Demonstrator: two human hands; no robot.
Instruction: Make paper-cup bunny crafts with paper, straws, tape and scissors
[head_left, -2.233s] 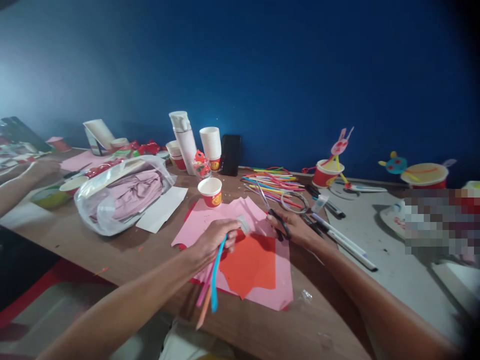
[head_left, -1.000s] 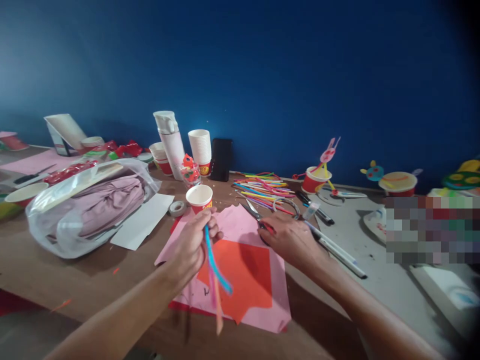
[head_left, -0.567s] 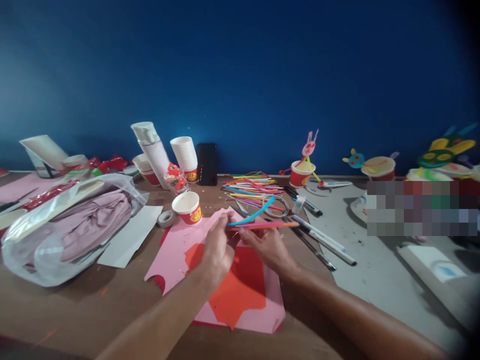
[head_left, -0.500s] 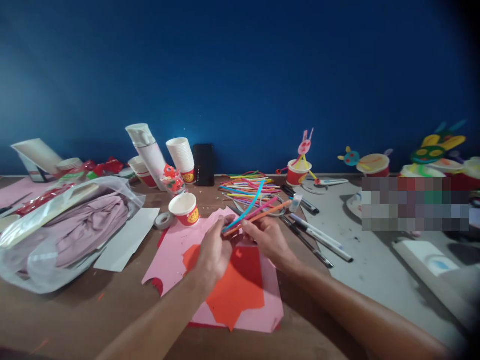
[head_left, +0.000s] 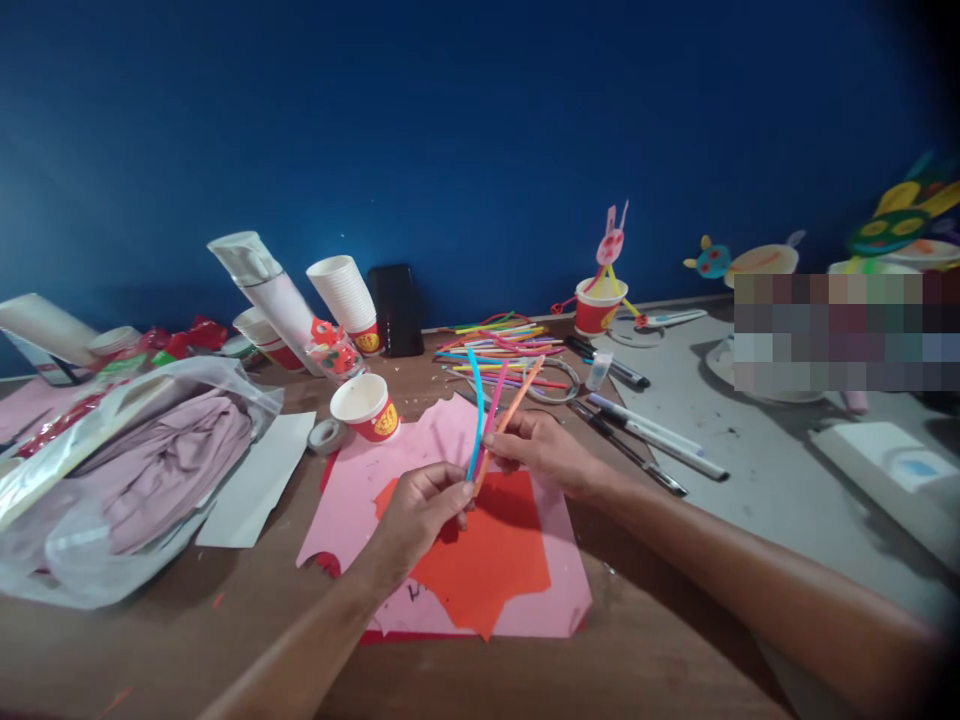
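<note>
My left hand (head_left: 421, 508) pinches the lower ends of three thin sticks (head_left: 491, 410), one blue, one pink and one orange, which fan upward. My right hand (head_left: 536, 450) closes its fingers round the same sticks a little higher. Both hands hover over an orange paper sheet (head_left: 487, 550) lying on a pink paper sheet (head_left: 420, 440). A red and white paper cup (head_left: 366, 406) stands upright just behind the pink sheet, beside a roll of tape (head_left: 324, 436).
A pile of coloured sticks (head_left: 499, 345), a wire ring (head_left: 559, 380), pens (head_left: 652, 430) and scissors lie behind my right hand. A plastic bag with mauve cloth (head_left: 142, 470) fills the left. Stacked cups (head_left: 346, 295), a white bottle (head_left: 262, 290) and a dark phone (head_left: 395, 308) stand at the blue wall.
My right hand left the scissors and joined my left on the sticks. The sticks swung from hanging down, through level, to pointing up. The view shifted to the right.
</note>
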